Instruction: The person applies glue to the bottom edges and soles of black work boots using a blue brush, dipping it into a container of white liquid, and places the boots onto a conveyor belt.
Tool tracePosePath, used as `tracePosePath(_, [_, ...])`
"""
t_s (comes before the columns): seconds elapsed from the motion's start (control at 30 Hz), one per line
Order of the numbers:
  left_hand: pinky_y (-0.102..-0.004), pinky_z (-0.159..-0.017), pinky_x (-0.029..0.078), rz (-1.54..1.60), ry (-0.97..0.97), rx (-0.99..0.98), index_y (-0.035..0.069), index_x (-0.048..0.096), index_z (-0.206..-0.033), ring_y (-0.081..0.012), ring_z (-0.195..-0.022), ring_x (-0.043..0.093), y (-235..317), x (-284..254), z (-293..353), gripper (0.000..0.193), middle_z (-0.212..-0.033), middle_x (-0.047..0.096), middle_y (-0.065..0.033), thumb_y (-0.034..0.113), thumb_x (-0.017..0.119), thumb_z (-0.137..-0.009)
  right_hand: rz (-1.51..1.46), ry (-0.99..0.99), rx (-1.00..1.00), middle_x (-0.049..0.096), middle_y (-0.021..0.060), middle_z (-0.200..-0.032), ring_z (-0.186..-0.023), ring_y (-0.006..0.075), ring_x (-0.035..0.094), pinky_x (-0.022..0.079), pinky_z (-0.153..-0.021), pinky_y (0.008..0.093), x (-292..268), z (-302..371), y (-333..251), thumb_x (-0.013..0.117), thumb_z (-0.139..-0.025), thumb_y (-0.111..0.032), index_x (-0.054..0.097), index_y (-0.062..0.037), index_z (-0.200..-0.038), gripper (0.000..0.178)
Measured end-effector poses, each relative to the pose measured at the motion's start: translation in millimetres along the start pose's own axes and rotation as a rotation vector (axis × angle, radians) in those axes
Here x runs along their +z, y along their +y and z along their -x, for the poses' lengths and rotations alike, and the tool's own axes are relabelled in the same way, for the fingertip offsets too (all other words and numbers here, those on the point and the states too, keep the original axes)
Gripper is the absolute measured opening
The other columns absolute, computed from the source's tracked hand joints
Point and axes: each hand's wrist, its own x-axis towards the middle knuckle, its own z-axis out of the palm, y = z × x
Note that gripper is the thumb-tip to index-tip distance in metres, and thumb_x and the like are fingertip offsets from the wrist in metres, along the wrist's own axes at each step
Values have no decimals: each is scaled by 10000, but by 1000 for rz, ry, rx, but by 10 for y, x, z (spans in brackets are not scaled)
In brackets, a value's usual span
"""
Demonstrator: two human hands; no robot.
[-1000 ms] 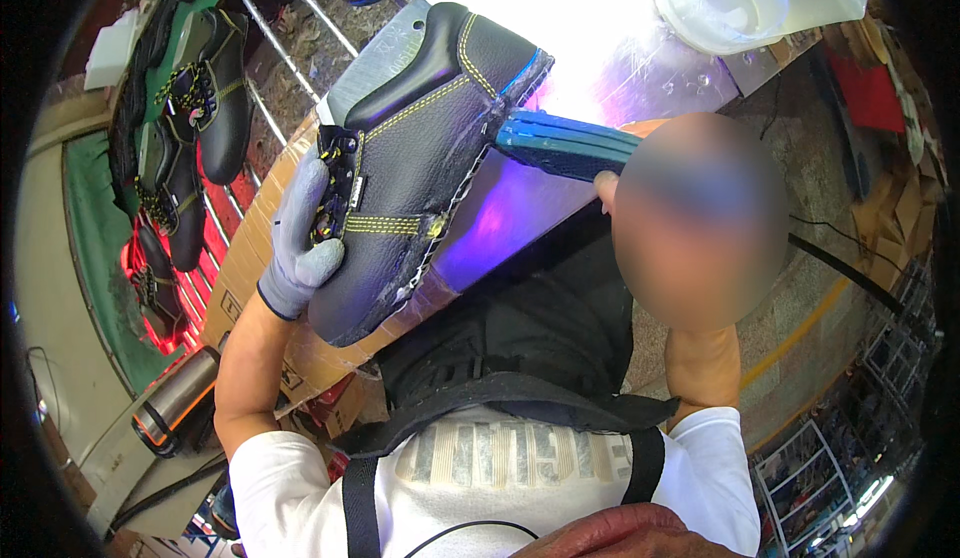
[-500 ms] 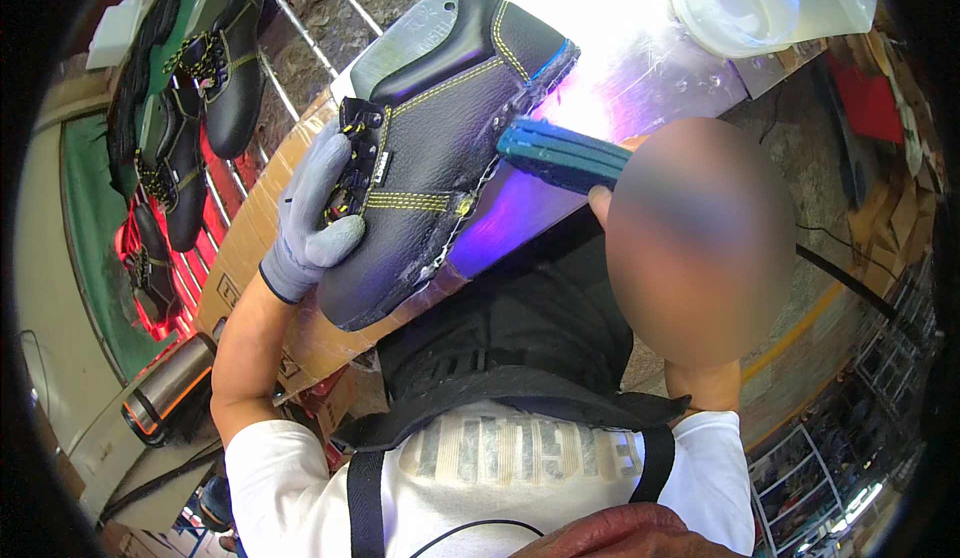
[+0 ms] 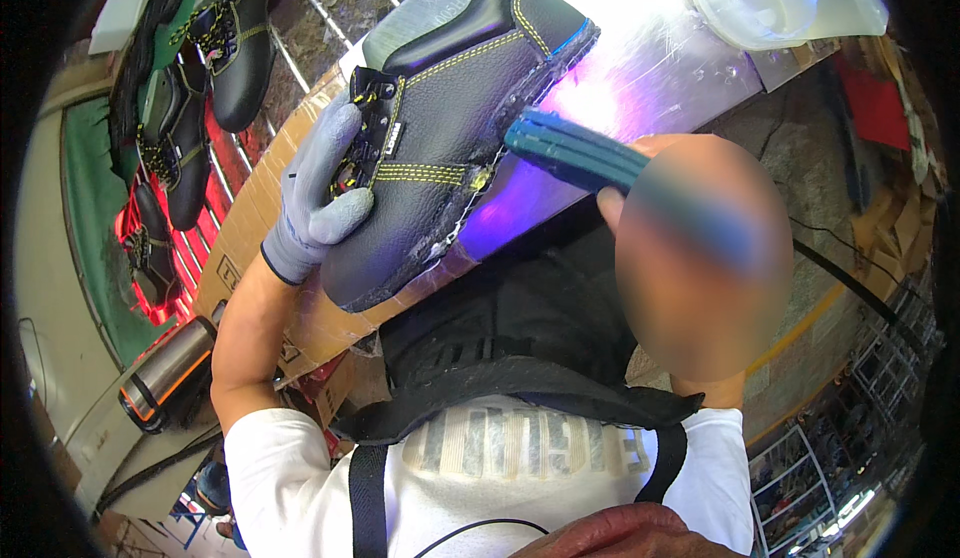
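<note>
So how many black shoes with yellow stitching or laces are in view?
4: the held shoe, in the gloved left hand; and three at the picture's left, an upper shoe, middle shoe and lower shoe. More may be hidden.

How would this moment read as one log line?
left grip: gloved, on lace side of black shoe | right grip: blurred, holding blue-green tool | tool end: at shoe's bottom edge, contact unclear

A shiny metal worktop (image 3: 685, 98), edged with brown cardboard (image 3: 248, 220), carries a translucent plastic container (image 3: 758, 6).
</note>
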Motion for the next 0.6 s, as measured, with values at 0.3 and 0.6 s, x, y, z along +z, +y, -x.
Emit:
tracePosePath(0.3, [-436,-1184,347,-144,42,33,-50,479,-1457,-395,-1420,461,-24,-39,66,703,-1507,483,-272,287,658,-866,-105,-145,-89,714,123,-871,-748,249,699,550,-674,317,23,-50,-11,786,-788,-25,716,-4,-1003,227])
tracePosePath(0.6, [-426,-1110,448,-170,182,203,5,526,-1415,-410,-1334,548,54,9,-65,539,-1449,532,-275,138,682,-917,-1088,421,579,736,158,-950,-756,209,719,593,-602,280,868,423,192,697,-952,-59,701,48,-1065,156])
